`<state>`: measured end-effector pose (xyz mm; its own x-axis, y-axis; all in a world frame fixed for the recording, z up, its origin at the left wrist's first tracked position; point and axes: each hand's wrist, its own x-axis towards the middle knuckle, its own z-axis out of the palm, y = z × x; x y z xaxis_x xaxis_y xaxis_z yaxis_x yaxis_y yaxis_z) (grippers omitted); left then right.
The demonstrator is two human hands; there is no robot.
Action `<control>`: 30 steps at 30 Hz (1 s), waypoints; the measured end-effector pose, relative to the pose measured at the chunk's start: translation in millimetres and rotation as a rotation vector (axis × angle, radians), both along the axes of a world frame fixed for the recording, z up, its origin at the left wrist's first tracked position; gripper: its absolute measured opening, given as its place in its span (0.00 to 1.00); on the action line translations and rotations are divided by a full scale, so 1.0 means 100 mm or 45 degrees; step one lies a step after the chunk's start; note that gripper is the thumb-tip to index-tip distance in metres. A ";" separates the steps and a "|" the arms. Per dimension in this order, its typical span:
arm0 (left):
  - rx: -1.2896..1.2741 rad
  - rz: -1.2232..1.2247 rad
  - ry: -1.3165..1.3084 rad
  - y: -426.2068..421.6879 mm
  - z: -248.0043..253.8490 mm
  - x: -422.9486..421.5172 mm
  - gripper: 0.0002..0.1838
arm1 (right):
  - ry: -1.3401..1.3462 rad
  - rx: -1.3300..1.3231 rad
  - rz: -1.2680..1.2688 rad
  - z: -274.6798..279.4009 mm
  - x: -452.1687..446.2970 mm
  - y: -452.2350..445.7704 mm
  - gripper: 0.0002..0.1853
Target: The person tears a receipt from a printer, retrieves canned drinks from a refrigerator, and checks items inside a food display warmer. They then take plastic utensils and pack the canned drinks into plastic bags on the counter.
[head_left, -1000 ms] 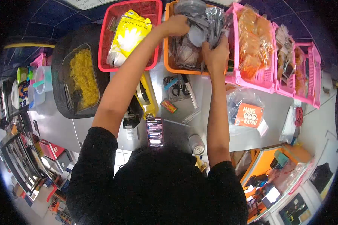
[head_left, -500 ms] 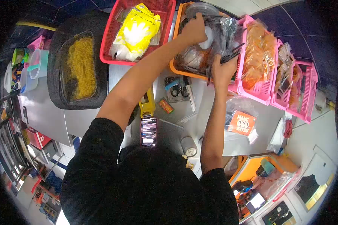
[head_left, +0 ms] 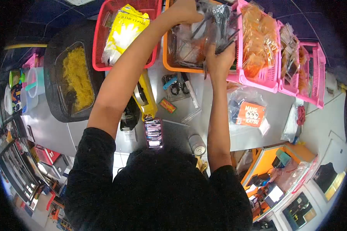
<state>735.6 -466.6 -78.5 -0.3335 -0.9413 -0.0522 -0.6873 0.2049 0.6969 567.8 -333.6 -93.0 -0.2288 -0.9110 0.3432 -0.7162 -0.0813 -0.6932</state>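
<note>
The right hand (head_left: 221,59) is closed around several dark plastic utensils (head_left: 226,44) over the orange basket (head_left: 181,68); these are gathered, while bagged dark pieces (head_left: 221,17) lie ungathered beside them. The left hand (head_left: 186,11) reaches over the basket, its grip too blurred to tell.

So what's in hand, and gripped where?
Right hand: a bunch of thin dark stick-like pieces, gripped toward the ends nearest the person. Left hand, at the orange plastic basket: blurred, can't tell.
</note>
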 end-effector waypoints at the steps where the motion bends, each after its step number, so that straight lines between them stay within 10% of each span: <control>1: -0.017 -0.025 -0.030 0.01 0.00 -0.02 0.36 | 0.008 0.012 0.007 -0.01 -0.01 0.01 0.28; 7: 0.311 0.225 0.359 0.78 0.07 -0.20 0.35 | 0.001 -0.087 0.007 0.02 0.00 0.01 0.30; 10: -0.212 0.718 -0.199 1.13 -0.29 -0.49 0.37 | 0.019 -0.020 -0.009 0.10 0.03 0.03 0.33; 17: -0.046 1.021 0.539 0.94 -0.50 -0.50 0.42 | 0.076 -0.087 0.058 -0.09 -0.03 0.03 0.36; 24: 0.100 0.342 0.321 1.05 -0.17 -0.44 0.38 | -0.054 -0.007 0.174 -0.13 0.01 0.03 0.36; 30: 0.151 0.559 0.992 1.07 -0.56 -0.74 0.34 | -0.341 0.044 0.225 -0.07 0.00 0.04 0.29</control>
<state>662.1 -359.8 -134.9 0.0729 -0.9951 -0.0668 -0.0105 -0.0678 0.9976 567.9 -329.6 -100.0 -0.1443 -0.9548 0.2600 -0.4849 -0.1608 -0.8596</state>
